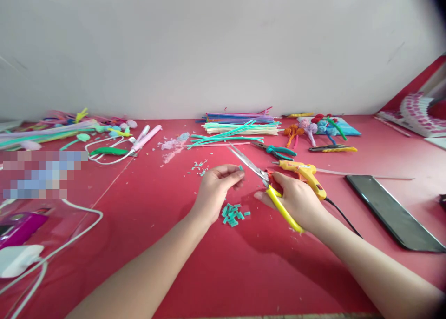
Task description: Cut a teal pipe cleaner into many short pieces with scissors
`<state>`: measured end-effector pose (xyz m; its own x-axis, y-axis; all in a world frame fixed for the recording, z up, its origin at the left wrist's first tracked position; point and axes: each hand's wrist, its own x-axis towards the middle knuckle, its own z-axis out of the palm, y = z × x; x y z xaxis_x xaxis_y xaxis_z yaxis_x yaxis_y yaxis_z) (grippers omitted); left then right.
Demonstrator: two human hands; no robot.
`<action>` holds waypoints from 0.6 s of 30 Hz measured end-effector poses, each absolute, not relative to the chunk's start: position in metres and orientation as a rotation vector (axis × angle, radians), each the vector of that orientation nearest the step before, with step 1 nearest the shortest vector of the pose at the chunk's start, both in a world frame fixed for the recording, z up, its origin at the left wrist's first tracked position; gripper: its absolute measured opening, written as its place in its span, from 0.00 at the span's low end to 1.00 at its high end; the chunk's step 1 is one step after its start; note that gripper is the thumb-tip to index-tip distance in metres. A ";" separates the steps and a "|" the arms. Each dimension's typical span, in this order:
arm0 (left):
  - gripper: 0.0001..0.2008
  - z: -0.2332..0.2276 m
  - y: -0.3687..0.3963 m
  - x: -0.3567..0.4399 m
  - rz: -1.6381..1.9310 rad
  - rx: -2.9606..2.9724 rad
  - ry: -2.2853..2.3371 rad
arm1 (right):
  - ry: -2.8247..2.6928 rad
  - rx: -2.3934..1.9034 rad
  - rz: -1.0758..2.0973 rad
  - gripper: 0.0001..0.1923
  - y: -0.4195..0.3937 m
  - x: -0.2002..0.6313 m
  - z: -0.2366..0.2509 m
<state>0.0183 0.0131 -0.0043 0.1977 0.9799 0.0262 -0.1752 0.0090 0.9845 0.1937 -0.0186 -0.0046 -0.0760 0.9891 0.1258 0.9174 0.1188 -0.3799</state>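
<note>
Between the thumb and fingertips of my left hand point(218, 189) is a short teal piece of pipe cleaner point(241, 168), mostly hidden by the fingers. My right hand point(296, 198) is wrapped round yellow-handled scissors point(248, 162). Their long metal blades point up and to the left, close to the left fingertips but apart from them. Below the hands lies a small heap of cut teal pieces point(232, 214) on the red table point(195, 282). Fine teal and white clippings point(200, 168) are scattered left of my left hand.
Bundled pipe cleaners point(240, 129) lie at the back. Teal-handled pliers point(280, 150), a yellow glue gun point(306, 172) and a phone point(393, 212) are on the right. Fuzzy flowers point(310, 129) sit behind them. Leftward are a pink corded tool point(146, 140), a green cutter point(109, 151) and white cables point(83, 207).
</note>
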 end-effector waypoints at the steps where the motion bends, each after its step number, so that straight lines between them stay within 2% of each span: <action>1: 0.06 -0.004 0.015 0.017 1.194 1.140 0.923 | -2.080 -1.887 0.221 0.15 -0.019 0.193 -0.006; 6: 0.06 -0.002 0.017 0.014 1.328 1.049 0.903 | -2.128 -1.929 0.058 0.15 -0.019 0.192 -0.011; 18: 0.06 -0.004 0.015 0.012 1.374 1.193 0.921 | -2.141 -1.951 -0.073 0.14 -0.020 0.191 -0.011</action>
<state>0.0124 0.0153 -0.0042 0.0448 0.9846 0.1693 -0.2175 -0.1557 0.9636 0.1908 -0.0198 -0.0112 -0.0771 0.9742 0.2122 0.9863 0.1056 -0.1264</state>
